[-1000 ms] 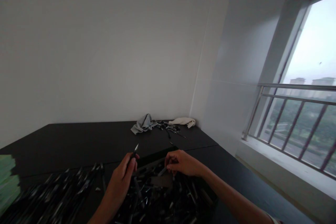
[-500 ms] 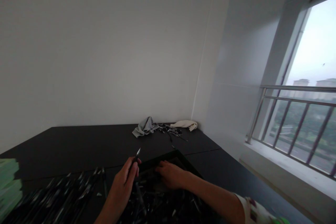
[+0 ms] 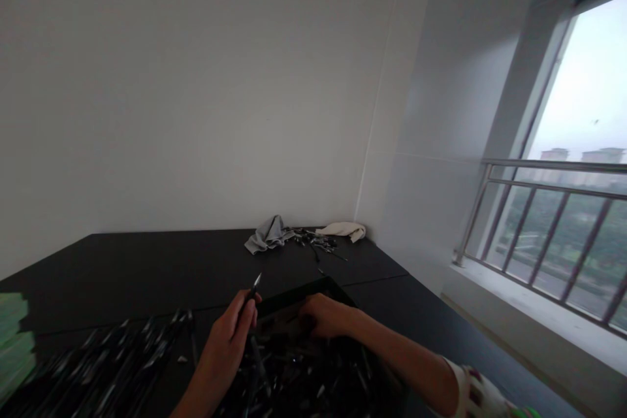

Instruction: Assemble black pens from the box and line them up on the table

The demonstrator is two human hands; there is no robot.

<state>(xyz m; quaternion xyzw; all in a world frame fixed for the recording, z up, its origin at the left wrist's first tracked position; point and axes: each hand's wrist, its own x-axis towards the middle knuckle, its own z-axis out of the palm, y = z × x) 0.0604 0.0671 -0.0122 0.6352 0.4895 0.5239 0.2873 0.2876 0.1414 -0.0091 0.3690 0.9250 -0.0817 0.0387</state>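
Note:
My left hand (image 3: 229, 333) is closed around a dark pen (image 3: 253, 289), whose silver pointed tip sticks up past the thumb and finger. Over the far part of a black tray (image 3: 339, 291), my right hand (image 3: 325, 317) reaches down with curled fingers. The fingertips are in shadow, so whatever they hold is hidden. Many small dark and shiny pen parts (image 3: 294, 375) lie loose in the tray under and between both hands.
Rows of dark pens (image 3: 112, 359) lie at the left, beside stacked pale green blocks (image 3: 14, 333). At the table's back are a grey cloth (image 3: 268, 235), a heap of small parts (image 3: 316, 240) and a cream cloth (image 3: 345, 230). A railing (image 3: 548, 183) fronts the window.
My right hand has shifted slightly right and up within the tray, and its fingers are more curled. The left hand keeps its hold on the pen. The view has moved slightly.

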